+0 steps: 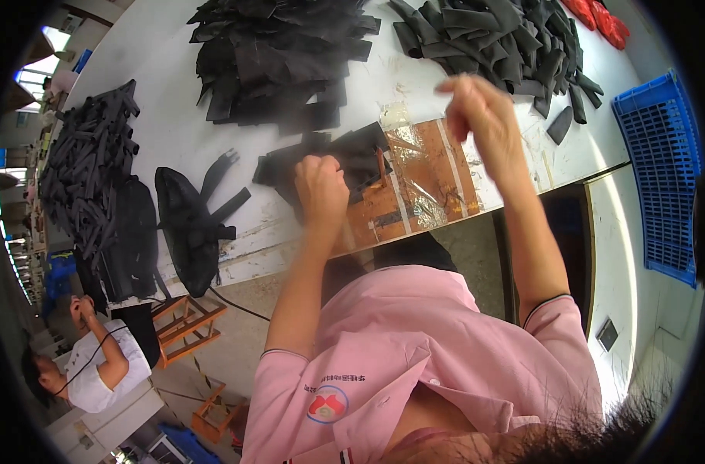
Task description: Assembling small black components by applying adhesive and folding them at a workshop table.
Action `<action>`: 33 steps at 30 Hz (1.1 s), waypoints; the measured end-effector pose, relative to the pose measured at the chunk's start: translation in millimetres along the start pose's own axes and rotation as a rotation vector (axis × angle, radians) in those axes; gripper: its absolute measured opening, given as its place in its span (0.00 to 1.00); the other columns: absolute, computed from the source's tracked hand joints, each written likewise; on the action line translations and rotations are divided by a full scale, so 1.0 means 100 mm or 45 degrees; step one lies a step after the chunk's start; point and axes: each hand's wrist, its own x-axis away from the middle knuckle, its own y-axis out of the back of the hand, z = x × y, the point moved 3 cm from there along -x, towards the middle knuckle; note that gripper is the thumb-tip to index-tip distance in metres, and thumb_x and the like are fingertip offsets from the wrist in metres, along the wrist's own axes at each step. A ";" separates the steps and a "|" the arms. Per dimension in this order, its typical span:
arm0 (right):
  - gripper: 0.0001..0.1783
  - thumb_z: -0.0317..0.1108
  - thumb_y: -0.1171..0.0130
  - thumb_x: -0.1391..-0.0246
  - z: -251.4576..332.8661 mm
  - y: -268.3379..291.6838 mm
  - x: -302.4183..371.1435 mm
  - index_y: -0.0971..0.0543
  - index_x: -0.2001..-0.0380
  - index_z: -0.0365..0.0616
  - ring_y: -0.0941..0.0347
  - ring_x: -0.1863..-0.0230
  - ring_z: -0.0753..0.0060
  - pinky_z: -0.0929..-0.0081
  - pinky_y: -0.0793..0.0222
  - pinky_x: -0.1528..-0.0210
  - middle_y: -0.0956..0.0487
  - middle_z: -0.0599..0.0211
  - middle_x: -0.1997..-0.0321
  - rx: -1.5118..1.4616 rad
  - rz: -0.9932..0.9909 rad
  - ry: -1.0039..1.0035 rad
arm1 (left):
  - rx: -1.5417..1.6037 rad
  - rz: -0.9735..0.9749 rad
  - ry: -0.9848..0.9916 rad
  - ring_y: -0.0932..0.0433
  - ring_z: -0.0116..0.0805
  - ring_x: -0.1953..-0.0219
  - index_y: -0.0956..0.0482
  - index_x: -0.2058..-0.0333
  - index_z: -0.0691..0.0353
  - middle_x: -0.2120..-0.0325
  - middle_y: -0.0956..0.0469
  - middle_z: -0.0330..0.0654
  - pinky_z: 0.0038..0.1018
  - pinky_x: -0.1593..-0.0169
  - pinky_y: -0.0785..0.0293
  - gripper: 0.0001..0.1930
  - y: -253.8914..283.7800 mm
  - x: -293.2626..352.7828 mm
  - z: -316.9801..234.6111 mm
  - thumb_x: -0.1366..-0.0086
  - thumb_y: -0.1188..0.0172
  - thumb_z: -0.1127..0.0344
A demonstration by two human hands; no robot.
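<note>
At the table's near edge my left hand (321, 185) is closed, its fingers curled on dark fabric pieces (356, 151) that lie partly over a brown board (430, 178). My right hand (480, 112) is raised to the right, apart from the fabric and nearest the board's far right corner. Motion smears its fingers, so I cannot tell whether anything is between them. A narrow brownish upright piece (382, 164) stands at the fabric's right end. Left of my left hand lies a sewn black item with straps (190, 224).
Flat black pieces (275, 62) are heaped at the far middle, rolled-looking ones (484, 39) at far right, and narrow strips (93, 166) at left. A blue crate (662, 178) stands right of the white table (159, 54). Another person (97, 356) sits at lower left near wooden stools (186, 329).
</note>
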 end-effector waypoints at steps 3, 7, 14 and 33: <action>0.20 0.46 0.47 0.49 -0.25 -0.36 0.64 0.26 0.71 0.36 0.37 0.82 0.84 0.84 0.39 0.79 0.32 0.73 0.85 0.008 0.478 -0.293 | 0.195 -0.079 -0.095 0.31 0.44 0.64 0.28 0.78 0.63 0.72 0.28 0.45 0.32 0.59 0.35 0.05 0.15 0.01 0.10 0.55 0.40 0.73; 0.23 0.44 0.42 0.53 -0.48 -0.85 0.95 0.28 0.65 0.31 0.31 0.78 0.76 0.79 0.35 0.75 0.28 0.66 0.81 -0.393 0.478 -0.504 | 1.146 0.096 0.327 0.30 0.21 0.76 0.28 0.74 0.65 0.78 0.26 0.36 0.15 0.70 0.35 0.02 0.54 0.04 0.15 0.48 0.43 0.77; 0.16 0.41 0.39 0.55 -0.40 -1.36 0.78 0.27 0.71 0.39 0.33 0.79 0.82 0.85 0.36 0.76 0.27 0.69 0.78 -1.206 0.451 -0.887 | 1.394 0.117 0.526 0.32 0.16 0.76 0.28 0.72 0.65 0.78 0.27 0.34 0.11 0.71 0.36 0.04 0.78 0.30 0.01 0.47 0.43 0.77; 0.10 0.37 0.47 0.48 -0.32 -1.48 0.77 0.27 0.70 0.40 0.30 0.78 0.83 0.88 0.36 0.81 0.25 0.69 0.74 -1.432 0.292 -1.103 | 1.615 -0.165 0.464 0.31 0.20 0.73 0.29 0.68 0.68 0.74 0.27 0.38 0.14 0.68 0.36 0.08 0.85 0.70 -0.17 0.47 0.44 0.75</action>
